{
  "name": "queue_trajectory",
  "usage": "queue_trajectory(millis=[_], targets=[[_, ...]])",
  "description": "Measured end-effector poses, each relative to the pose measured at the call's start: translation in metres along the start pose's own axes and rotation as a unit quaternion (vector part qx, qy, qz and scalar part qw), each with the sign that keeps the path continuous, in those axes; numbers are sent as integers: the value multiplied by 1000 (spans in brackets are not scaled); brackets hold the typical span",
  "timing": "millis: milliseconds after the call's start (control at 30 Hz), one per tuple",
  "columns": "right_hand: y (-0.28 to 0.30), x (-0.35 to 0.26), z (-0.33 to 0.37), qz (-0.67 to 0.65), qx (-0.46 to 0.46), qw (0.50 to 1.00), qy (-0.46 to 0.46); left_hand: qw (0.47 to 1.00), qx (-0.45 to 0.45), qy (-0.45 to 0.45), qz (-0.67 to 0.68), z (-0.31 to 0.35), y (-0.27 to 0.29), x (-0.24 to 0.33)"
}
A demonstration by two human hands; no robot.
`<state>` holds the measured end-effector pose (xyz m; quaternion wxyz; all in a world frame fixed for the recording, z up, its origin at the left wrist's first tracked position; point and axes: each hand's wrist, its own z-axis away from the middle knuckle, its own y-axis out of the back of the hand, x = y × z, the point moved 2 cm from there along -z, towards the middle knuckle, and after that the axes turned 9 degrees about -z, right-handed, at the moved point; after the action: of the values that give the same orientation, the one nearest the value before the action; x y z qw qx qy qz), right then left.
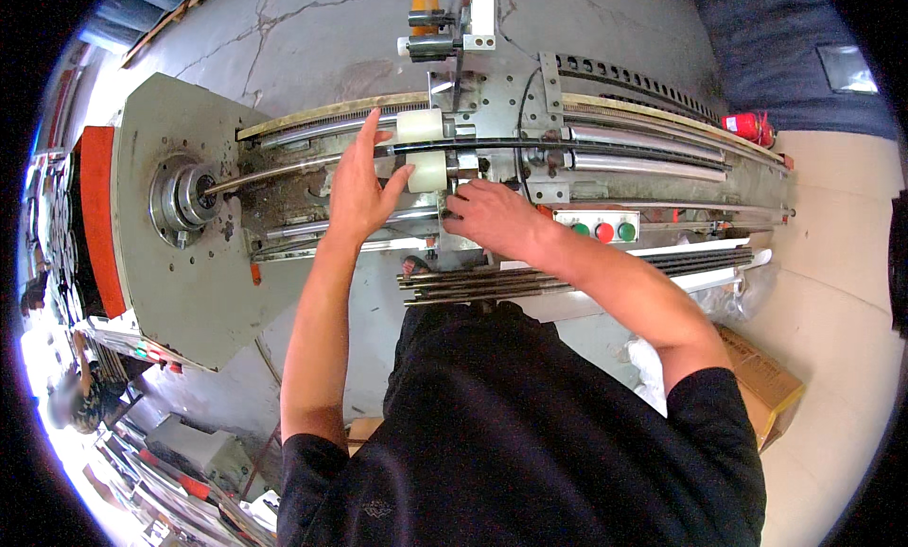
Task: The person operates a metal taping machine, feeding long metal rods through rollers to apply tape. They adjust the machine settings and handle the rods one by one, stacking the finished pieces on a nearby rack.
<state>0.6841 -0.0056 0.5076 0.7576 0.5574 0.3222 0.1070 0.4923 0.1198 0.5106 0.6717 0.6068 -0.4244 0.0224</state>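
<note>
A long rod (274,175) runs from the round chuck (194,197) on the left toward the middle of the machine. Over it lies my left hand (357,190), fingers stretched upward and thumb out to the side, close to two white rollers (427,172). To their right, a black rod or tube (511,143) continues along the same line across the metal carriage (541,112). My right hand (497,216) is at the carriage's near side, just below the rollers. Its fingers are bent together, and whatever they grip is hidden.
A control box (596,227) with green and red buttons sits right of my right hand. Several thin rods (492,287) lie in front of my body. A red extinguisher (749,126) stands at the far right, a cardboard box (761,382) at lower right. Another person (85,391) is at lower left.
</note>
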Motion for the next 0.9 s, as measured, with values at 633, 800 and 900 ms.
queue_trajectory(millis=[633, 800, 900], targets=[[-5, -3, 50, -228, 235, 927, -181, 987, -117, 106, 10, -59, 11, 12], [-8, -12, 41, -183, 222, 944, -164, 972, -102, -146, -152, -39, -18, 11], [-15, -5, 32, -116, 182, 968, -126, 963, -147, -137, -179, -37, -27, 8]])
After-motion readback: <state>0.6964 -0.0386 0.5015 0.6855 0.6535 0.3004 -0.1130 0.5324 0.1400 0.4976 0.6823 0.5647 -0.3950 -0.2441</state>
